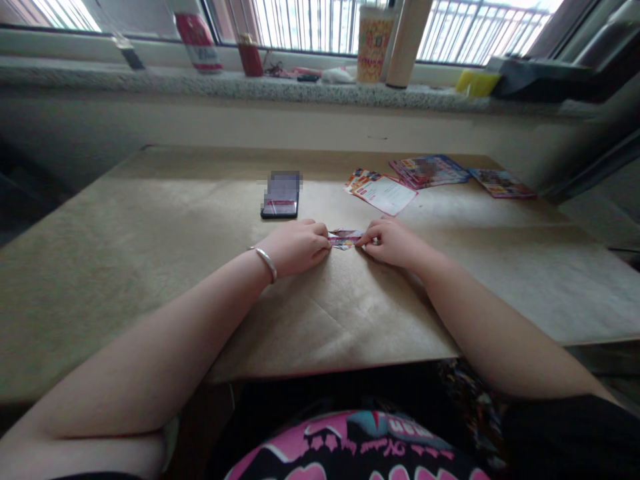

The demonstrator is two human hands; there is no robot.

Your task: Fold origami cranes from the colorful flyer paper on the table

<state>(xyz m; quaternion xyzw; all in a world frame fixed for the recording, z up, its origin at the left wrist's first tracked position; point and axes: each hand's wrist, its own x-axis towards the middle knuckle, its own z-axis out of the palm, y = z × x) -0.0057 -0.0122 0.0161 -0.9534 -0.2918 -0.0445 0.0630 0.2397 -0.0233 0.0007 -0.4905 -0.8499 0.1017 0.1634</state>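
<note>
A small folded piece of printed paper (344,239), coloured white, pink and purple, lies on the tabletop between my hands. My left hand (305,245) has its fingers closed on the paper's left end; a silver bangle circles that wrist. On the opposite end, my right hand (387,241) pinches the paper between thumb and fingers. Both hands rest at table height, and the fingertips cover the paper's two ends. Just beyond my left hand lies a dark phone (281,195), its screen partly blurred.
Fanned cards (383,192) and glossy printed sheets (430,171) lie at the back right of the table (150,267), with another sheet (503,183) farther right. On the stone windowsill (300,90) stand a patterned cup (374,47), a red-and-white container (197,40) and a yellow item (477,83).
</note>
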